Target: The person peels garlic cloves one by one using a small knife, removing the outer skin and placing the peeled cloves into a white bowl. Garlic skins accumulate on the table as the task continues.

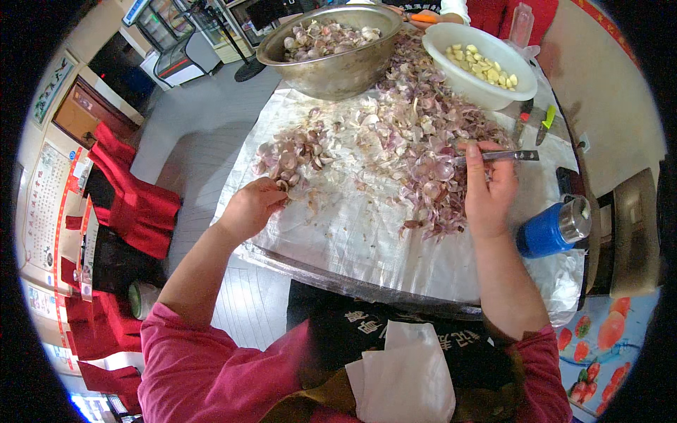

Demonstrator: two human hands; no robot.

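At the near edge of a small pile of unpeeled garlic cloves [296, 150], my left hand [251, 206] pinches a garlic clove [282, 185] between thumb and fingertips. My right hand [489, 185] is raised over the heap of purple-white garlic skins [431, 143]. It grips a small knife [521, 155]; the dark riveted handle end sticks out to the right, and the blade side points left, partly behind my thumb. A large steel basin [330, 74] at the back holds garlic bulbs. Peeled cloves [481, 66] lie in a white plastic basin [439, 39] at the back right.
Two knives, one red-handled [523, 113] and one green-handled [547, 121], lie at the right. A blue flask [545, 230] stands by the table's right edge. Across the table, another person's hand [423, 21] holds something orange. White sheeting [344, 259] covers the table.
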